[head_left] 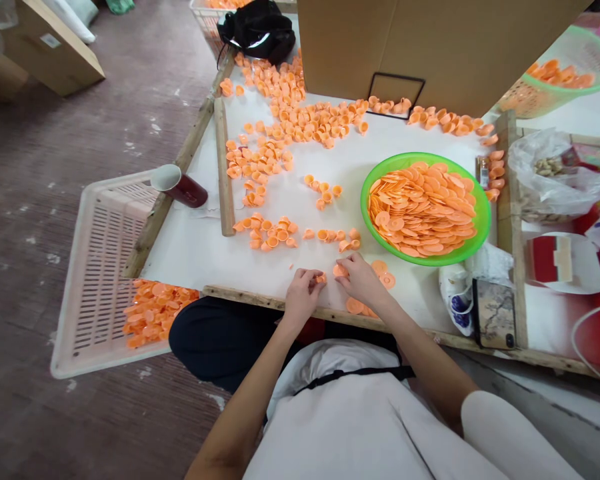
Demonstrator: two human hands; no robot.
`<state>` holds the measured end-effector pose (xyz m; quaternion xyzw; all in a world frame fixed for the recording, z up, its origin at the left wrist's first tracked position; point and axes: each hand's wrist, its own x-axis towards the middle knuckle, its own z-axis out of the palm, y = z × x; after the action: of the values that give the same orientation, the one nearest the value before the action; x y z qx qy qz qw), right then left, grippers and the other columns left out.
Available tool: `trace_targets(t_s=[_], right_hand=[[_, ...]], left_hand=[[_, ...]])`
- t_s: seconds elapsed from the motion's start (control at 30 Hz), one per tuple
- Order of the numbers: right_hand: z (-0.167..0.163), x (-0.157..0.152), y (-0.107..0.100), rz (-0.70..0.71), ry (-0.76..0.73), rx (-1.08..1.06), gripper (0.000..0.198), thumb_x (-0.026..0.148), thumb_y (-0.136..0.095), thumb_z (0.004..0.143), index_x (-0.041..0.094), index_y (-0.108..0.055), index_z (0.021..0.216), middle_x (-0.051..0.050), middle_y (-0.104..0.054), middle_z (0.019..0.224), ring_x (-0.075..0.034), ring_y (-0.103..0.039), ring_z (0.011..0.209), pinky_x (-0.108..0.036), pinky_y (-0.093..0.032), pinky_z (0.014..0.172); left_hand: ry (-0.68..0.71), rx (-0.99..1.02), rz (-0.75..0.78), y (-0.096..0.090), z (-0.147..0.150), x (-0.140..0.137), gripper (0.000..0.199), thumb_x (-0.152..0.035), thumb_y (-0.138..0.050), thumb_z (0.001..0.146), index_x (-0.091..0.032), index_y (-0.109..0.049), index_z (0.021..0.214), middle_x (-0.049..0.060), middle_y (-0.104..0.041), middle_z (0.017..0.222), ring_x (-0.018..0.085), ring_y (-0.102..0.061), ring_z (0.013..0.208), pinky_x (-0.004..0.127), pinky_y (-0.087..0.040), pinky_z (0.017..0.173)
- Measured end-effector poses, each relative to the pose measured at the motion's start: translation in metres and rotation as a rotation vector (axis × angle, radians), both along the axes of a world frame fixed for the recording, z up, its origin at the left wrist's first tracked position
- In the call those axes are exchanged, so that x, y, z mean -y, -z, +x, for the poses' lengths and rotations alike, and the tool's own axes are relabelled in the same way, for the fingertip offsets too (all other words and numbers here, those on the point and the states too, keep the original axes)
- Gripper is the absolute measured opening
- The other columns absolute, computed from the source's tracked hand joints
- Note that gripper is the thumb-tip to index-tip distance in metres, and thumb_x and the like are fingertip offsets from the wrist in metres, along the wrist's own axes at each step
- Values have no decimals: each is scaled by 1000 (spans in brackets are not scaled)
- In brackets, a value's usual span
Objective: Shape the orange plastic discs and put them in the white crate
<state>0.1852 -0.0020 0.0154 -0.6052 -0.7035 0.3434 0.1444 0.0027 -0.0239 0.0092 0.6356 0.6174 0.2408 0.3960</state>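
Observation:
My left hand is closed near the table's front edge, pinching a small orange plastic cup between thumb and fingers. Just to its right, my right hand grips an orange plastic disc by its edge. The two pieces are close together but apart. Loose orange discs lie beside and under my right wrist. A green bowl heaped with flat orange discs stands behind my right hand. Several small orange cups are scattered on the white table top beyond my hands.
A wooden strip and a maroon mug are on the left. Below them stands a pink basket with orange pieces. A cardboard box rises at the back. A phone and a plastic bag are at right.

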Motion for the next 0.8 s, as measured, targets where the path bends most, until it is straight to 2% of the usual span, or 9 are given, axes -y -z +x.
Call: trace_targets(t_s=[0.37,0.8], right_hand=[[-5,5,3,-46,-61,109,26,18,-64,81,15,-64,107,-9,-52,104,-18,-57,88,-30,-46,82],[-1,-1,5,-9,-45,41,27,16,-65,81,14,-64,108,-10,-51,103,-19,-56,89,-32,-47,81]], left_hand=[[-1,-14,2,1,0,0,18,-18,-62,83,-20,-65,101,4,-56,96,13,-58,75,30,-51,76],[6,-26,7,1,0,-1,18,-21,-62,84,-21,-65,101,4,-56,94,14,-59,75,30,-51,75]])
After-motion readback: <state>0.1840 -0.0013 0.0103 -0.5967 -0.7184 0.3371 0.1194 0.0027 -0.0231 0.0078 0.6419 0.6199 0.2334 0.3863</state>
